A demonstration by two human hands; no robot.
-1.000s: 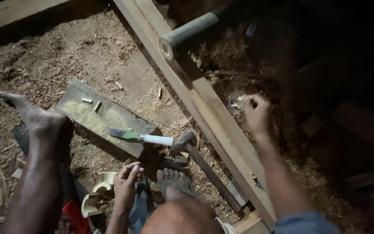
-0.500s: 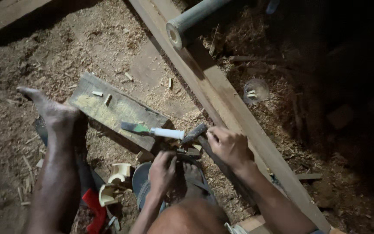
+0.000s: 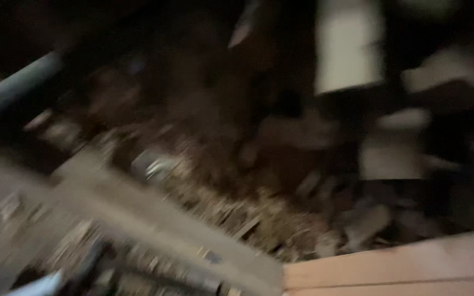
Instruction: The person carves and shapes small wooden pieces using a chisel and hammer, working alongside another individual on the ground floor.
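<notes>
My view has swung away from the work, and neither hand of mine shows any more.

Half a second ago my right hand was at the hammer and my left by the chisel on the plank; now everything is blurred and I cannot tell whether either hand is apart, together or clamped on anything. The long wooden beam [image 3: 154, 219] crosses the lower left of the floor, a grey pipe [image 3: 15, 90] lies at the left edge, and sawdust and shavings [image 3: 259, 219] cover the floor beyond the beam. A pale plank [image 3: 401, 266] fills the lower right corner. A small shiny thing [image 3: 157, 166] lies just beyond the beam.
</notes>
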